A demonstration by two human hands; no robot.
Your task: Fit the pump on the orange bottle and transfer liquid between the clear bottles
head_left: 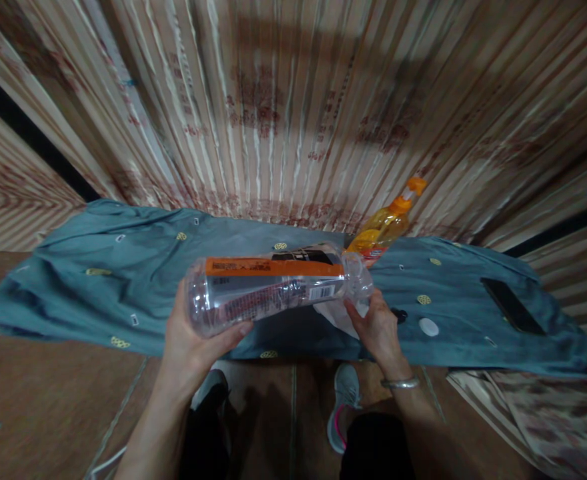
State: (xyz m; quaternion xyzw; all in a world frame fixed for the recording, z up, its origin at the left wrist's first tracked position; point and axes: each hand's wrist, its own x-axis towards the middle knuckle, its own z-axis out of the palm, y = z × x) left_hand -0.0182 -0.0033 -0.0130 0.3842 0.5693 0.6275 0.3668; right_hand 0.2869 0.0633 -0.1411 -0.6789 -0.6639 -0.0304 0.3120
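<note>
A large clear plastic bottle (pixel 273 287) with an orange and grey label lies sideways in the air between my hands. Its base end is gripped by my left hand (pixel 193 340), the thumb along the lower side. My right hand (pixel 376 327), with a bracelet at the wrist, is closed at the bottle's neck end. Behind that end stands a yellow pump bottle (pixel 381 230) with an orange top. Beneath the neck is a white sheet or tissue (pixel 336 317), partly hidden.
The teal patterned cloth (pixel 88 287) covers a long, narrow surface. On its right side lie a white round disc (pixel 428 327), a small black object (pixel 399 315) and a dark phone (pixel 511 307). A striped curtain (pixel 283 120) hangs behind.
</note>
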